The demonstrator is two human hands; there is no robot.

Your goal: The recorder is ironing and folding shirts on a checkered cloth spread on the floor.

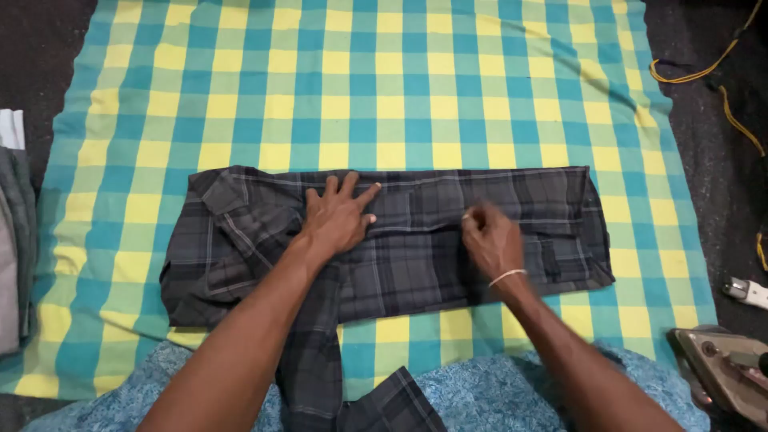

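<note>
A dark grey plaid shirt point(416, 240) lies folded into a long band across the middle of a yellow, green and blue checked blanket point(384, 88); its collar end sits to the left, and one sleeve point(308, 352) trails off the band toward the person, over the blanket's near edge. The left hand point(336, 216) rests flat on the shirt just left of centre, fingers spread open and pressing the cloth down, gripping nothing; the right hand point(490, 240), a pale band at its wrist, sits on the cloth to the right of centre with fingers curled in, pinching a small fold of the fabric. The two hands are near each other but apart.

A fuzzy blue mat point(496, 392) shows under the near edge of the blanket; a clothes iron point(724, 368) stands at the lower right corner just off the blanket, partly cut by the frame; a white plug point(748, 292) lies beside it on the dark floor, and a yellow cord point(720, 72) loops at the upper right. A stack of grey and white folded cloth point(14, 232) lies at the left edge, well apart from the shirt.
</note>
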